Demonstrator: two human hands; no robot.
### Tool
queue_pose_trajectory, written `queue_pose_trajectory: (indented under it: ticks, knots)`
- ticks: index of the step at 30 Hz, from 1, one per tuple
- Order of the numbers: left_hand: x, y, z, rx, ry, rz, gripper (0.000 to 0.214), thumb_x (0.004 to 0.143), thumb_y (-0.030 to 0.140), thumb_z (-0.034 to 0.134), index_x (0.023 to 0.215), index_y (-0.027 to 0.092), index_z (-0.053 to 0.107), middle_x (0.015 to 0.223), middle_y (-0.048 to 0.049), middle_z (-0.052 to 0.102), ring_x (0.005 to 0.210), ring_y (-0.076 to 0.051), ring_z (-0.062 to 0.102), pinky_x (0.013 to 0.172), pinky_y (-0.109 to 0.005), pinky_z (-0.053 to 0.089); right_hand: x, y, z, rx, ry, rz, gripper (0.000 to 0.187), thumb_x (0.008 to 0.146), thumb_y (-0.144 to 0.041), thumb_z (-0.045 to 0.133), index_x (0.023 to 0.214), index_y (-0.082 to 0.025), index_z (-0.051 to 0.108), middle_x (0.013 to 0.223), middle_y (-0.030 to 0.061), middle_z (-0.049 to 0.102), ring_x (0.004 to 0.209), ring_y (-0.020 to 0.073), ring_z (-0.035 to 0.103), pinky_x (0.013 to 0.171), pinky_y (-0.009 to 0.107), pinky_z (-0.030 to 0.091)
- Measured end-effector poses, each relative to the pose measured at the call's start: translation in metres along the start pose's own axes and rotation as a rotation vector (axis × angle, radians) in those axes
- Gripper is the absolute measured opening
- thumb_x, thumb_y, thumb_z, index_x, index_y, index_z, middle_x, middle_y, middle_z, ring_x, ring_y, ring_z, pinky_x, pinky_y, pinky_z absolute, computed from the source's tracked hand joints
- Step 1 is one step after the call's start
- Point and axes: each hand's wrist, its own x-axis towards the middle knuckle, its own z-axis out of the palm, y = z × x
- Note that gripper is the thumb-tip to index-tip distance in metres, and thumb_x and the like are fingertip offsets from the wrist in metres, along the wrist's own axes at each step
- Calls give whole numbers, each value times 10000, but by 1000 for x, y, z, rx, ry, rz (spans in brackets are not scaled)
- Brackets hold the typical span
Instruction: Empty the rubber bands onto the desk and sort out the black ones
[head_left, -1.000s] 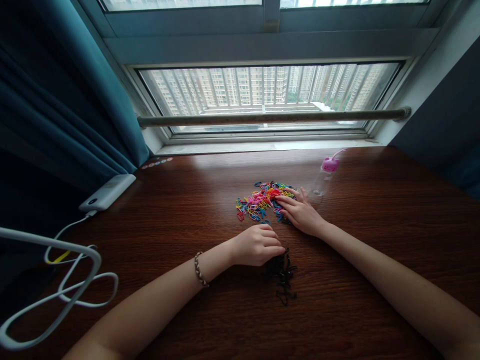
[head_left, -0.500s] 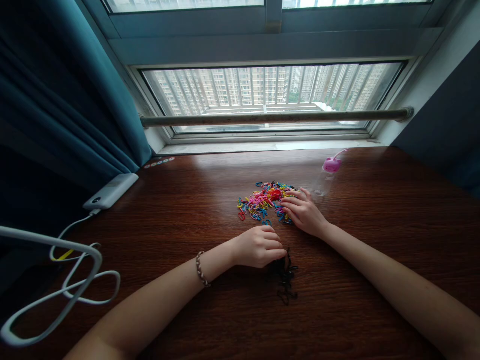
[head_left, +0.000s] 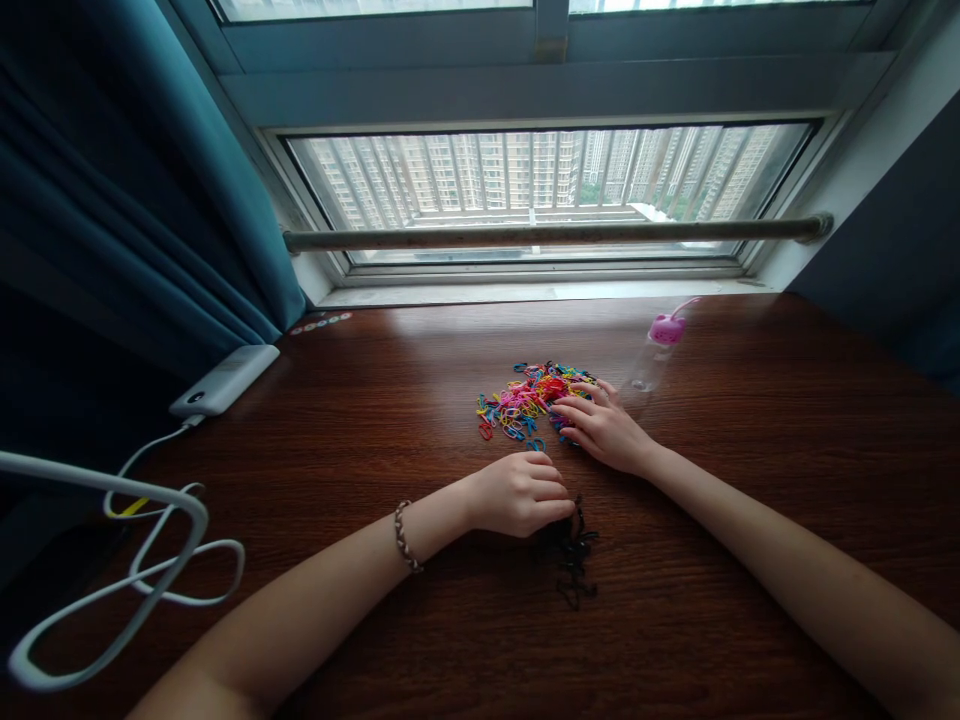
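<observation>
A pile of small coloured rubber bands (head_left: 525, 398) lies on the dark wooden table (head_left: 360, 420). My right hand (head_left: 604, 428) rests at the pile's right edge, fingers stretched onto the bands and slightly apart. Nearer to me lies a small heap of black rubber bands (head_left: 571, 555). My left hand (head_left: 519, 492) is curled with its fingers closed, fingertips touching the top of the black heap. What it grips, if anything, is hidden. A braided bracelet (head_left: 404, 537) circles my left wrist.
A clear bottle with a pink cap (head_left: 654, 350) lies just right of the coloured pile. A white power bank (head_left: 223, 379) sits at the table's left edge by the teal curtain (head_left: 127, 170), with white cables (head_left: 142, 560) looping below. The window sill runs along the back.
My right hand's fingers have shifted slightly over the coloured bands, curling then stretching again. My left hand stays by the black heap. The view has drifted a little.
</observation>
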Motion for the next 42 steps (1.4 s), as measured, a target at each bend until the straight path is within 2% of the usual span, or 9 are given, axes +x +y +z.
queue_pose_trajectory:
  ticks: [7, 12, 18, 28, 31, 34, 37, 40, 42]
  knots:
    - [0, 1, 0, -12, 10, -5, 105, 832, 172, 472, 832, 165, 577, 778, -44, 659, 735, -130, 603, 699, -278, 436, 0, 3, 2, 58, -36, -39, 324, 898, -325, 393, 1179, -245, 532, 1209, 33, 556, 1207, 240, 335, 1022, 465, 175]
    - [1, 1, -1, -3, -17, -1, 145, 849, 180, 445, 816, 163, 586, 771, -43, 663, 726, -131, 601, 696, -279, 434, 0, 6, 1, 150, -11, -52, 301, 905, -288, 375, 1135, -228, 561, 1173, 34, 576, 1182, 225, 363, 1010, 447, 214]
    - [1, 1, -2, -2, 16, 10, 122, 841, 181, 472, 820, 147, 587, 739, -44, 656, 721, -133, 603, 685, -282, 437, 0, 8, 1, 224, 17, -53, 285, 900, -268, 384, 1086, -222, 595, 1110, 49, 608, 1162, 226, 390, 981, 439, 265]
    - [-3, -3, -2, 11, 43, -15, 121, 828, 207, 492, 825, 144, 595, 749, -40, 660, 688, -135, 593, 683, -289, 453, 0, 7, 0, 188, -27, -58, 295, 903, -268, 377, 1115, -262, 583, 1172, 14, 591, 1191, 219, 373, 1012, 463, 214]
    - [-13, -16, -7, 3, 97, -103, 131, 812, 215, 517, 899, 154, 593, 799, -40, 672, 765, -150, 603, 728, -298, 458, -1, 8, 1, 196, -1, -51, 309, 902, -266, 375, 1149, -249, 560, 1184, 31, 579, 1189, 221, 379, 1009, 462, 234]
    - [-27, -39, -13, 13, 140, -314, 230, 814, 199, 509, 1033, 169, 571, 938, -68, 667, 928, -181, 588, 832, -338, 442, -1, 10, 2, 242, 75, -25, 328, 902, -267, 372, 1186, -225, 529, 1196, 55, 564, 1194, 219, 384, 1011, 456, 266]
    - [-40, -59, -16, 1, 105, -491, 310, 826, 188, 489, 1131, 198, 540, 1120, -87, 606, 1092, -206, 518, 923, -387, 395, -1, 9, 1, 326, 143, -23, 351, 904, -260, 354, 1214, -204, 508, 1222, 79, 538, 1189, 209, 410, 1001, 425, 326]
    - [-48, -70, -15, -35, 91, -564, 263, 830, 219, 507, 1082, 217, 581, 1075, -70, 629, 1041, -189, 549, 906, -369, 408, -1, 6, -4, 438, 222, 49, 340, 905, -266, 346, 1167, -204, 554, 1193, 86, 557, 1108, 200, 501, 941, 380, 412]
    - [-50, -73, -13, -35, 113, -603, 233, 813, 256, 543, 1031, 209, 610, 1007, -68, 654, 979, -189, 573, 878, -364, 422, 0, 3, -8, 521, 301, 141, 281, 880, -293, 413, 1030, -213, 637, 1078, 75, 622, 997, 201, 573, 883, 367, 456]
